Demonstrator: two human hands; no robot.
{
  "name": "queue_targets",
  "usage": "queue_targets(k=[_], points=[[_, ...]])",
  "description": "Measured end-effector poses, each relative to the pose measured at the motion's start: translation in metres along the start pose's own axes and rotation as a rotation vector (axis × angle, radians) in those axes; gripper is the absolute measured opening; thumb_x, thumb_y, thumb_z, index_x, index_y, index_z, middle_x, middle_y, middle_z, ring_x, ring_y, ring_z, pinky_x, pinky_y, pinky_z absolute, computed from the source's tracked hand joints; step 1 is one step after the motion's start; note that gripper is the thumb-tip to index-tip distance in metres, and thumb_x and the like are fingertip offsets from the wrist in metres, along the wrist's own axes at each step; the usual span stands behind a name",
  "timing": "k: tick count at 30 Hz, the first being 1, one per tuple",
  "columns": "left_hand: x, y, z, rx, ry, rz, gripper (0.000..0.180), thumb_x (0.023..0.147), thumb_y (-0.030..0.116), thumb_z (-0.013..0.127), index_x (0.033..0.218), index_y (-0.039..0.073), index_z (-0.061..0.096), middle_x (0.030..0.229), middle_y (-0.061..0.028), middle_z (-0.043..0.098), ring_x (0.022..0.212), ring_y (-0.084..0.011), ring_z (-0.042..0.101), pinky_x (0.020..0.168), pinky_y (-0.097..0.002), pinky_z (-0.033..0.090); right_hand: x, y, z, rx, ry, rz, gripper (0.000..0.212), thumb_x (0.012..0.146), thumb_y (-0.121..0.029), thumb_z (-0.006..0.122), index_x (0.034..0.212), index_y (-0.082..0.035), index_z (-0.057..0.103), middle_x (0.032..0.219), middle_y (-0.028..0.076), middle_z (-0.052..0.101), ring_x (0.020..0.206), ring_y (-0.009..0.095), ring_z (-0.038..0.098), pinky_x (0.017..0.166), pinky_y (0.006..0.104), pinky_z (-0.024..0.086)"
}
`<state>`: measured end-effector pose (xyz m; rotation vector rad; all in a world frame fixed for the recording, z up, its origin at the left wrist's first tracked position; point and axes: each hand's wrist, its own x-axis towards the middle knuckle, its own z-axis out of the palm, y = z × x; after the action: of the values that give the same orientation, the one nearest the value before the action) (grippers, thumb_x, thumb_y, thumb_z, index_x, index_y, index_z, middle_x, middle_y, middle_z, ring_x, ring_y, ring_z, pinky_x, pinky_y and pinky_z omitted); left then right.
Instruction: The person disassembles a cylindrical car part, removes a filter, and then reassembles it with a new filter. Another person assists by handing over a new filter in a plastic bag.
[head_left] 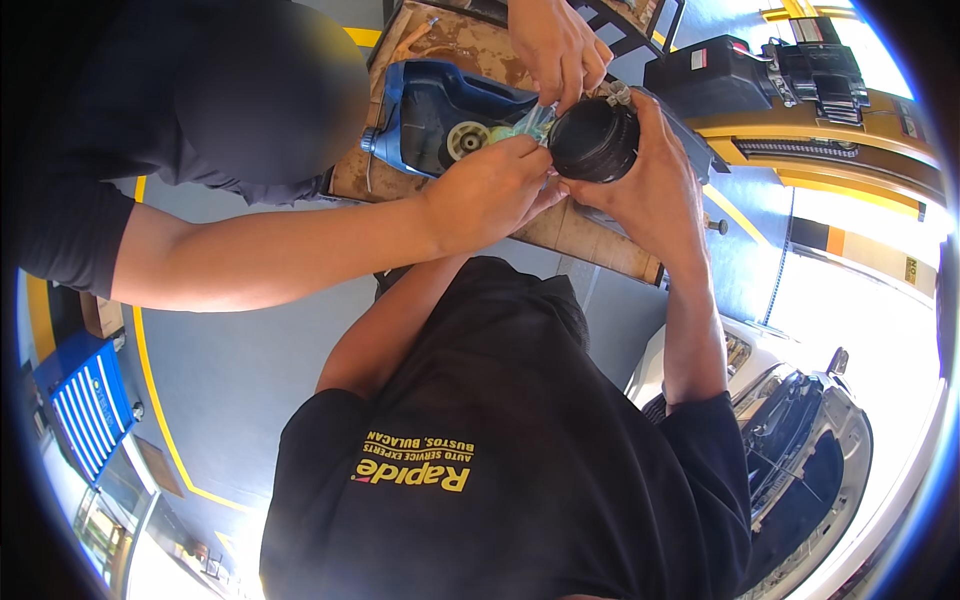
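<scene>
My right hand is wrapped round a black round part with a dark, ribbed-looking rim, tilted up over the bench. A small metal clamp sits at its upper edge. My left forearm passes beneath a co-worker's arm, which hides most of my left hand and its grip. The co-worker's hand pinches close to the left side of the part. From above, another hand reaches to its top left, by a crumpled clear-greenish plastic piece.
A cut-open blue jug holding a round pale wheel-like piece lies on the worn wooden bench. The co-worker leans in from the left. Black-and-yellow equipment stands right, above a car with its hood up. A blue drawer cabinet is far left.
</scene>
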<state>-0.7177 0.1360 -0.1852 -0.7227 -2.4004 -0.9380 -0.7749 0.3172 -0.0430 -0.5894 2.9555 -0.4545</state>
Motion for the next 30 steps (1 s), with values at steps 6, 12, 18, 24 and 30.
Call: queue_targets(k=[6, 12, 18, 24, 30], points=[[0.003, 0.002, -0.008, -0.021, 0.002, 0.016, 0.025, 0.103, 0.025, 0.077, 0.094, 0.003, 0.075, 0.097, -0.0084, 0.067, 0.098, -0.0259, 0.065, 0.089, -0.0379, 0.058, 0.0, -0.002, -0.001, -0.034, 0.008, 0.002, 0.113, 0.07, -0.038, 0.104, 0.165, -0.015, 0.047, 0.148, 0.016, 0.069, 0.136, 0.042, 0.066, 0.11, 0.0556, 0.056], [0.005, 0.001, -0.01, -0.009, -0.021, 0.016, 0.025, 0.103, 0.026, 0.077, 0.095, 0.002, 0.075, 0.096, -0.0086, 0.066, 0.099, -0.026, 0.065, 0.089, -0.0382, 0.058, 0.0, -0.002, -0.002, -0.036, 0.012, -0.004, 0.114, 0.07, -0.037, 0.104, 0.165, -0.014, 0.047, 0.147, 0.016, 0.069, 0.137, 0.042, 0.065, 0.109, 0.0555, 0.056], [0.007, 0.001, -0.006, -0.037, -0.002, -0.021, 0.026, 0.104, 0.025, 0.077, 0.092, 0.003, 0.074, 0.094, -0.0089, 0.066, 0.098, -0.0263, 0.065, 0.089, -0.0381, 0.058, 0.0, 0.01, 0.004, 0.093, 0.02, 0.013, 0.115, 0.069, -0.037, 0.105, 0.163, -0.005, 0.045, 0.146, 0.021, 0.069, 0.137, 0.042, 0.066, 0.112, 0.0521, 0.055], [0.013, 0.002, -0.011, 0.115, -0.033, 0.067, 0.024, 0.104, 0.025, 0.074, 0.093, 0.003, 0.074, 0.094, -0.0082, 0.065, 0.098, -0.0254, 0.064, 0.09, -0.0375, 0.056, -0.014, 0.047, 0.04, 0.505, 0.092, 0.023, 0.117, 0.067, -0.028, 0.11, 0.157, -0.001, 0.041, 0.143, 0.021, 0.069, 0.133, 0.036, 0.071, 0.112, 0.0447, 0.056], [0.01, -0.003, -0.009, 0.197, -0.093, 0.106, 0.011, 0.1, 0.014, 0.072, 0.099, 0.003, 0.072, 0.099, -0.0084, 0.062, 0.102, -0.0252, 0.065, 0.093, -0.0379, 0.056, -0.013, 0.077, 0.084, 0.923, 0.197, 0.013, 0.115, 0.068, -0.023, 0.111, 0.156, -0.005, 0.038, 0.14, 0.016, 0.069, 0.133, 0.027, 0.069, 0.115, 0.0429, 0.055]])
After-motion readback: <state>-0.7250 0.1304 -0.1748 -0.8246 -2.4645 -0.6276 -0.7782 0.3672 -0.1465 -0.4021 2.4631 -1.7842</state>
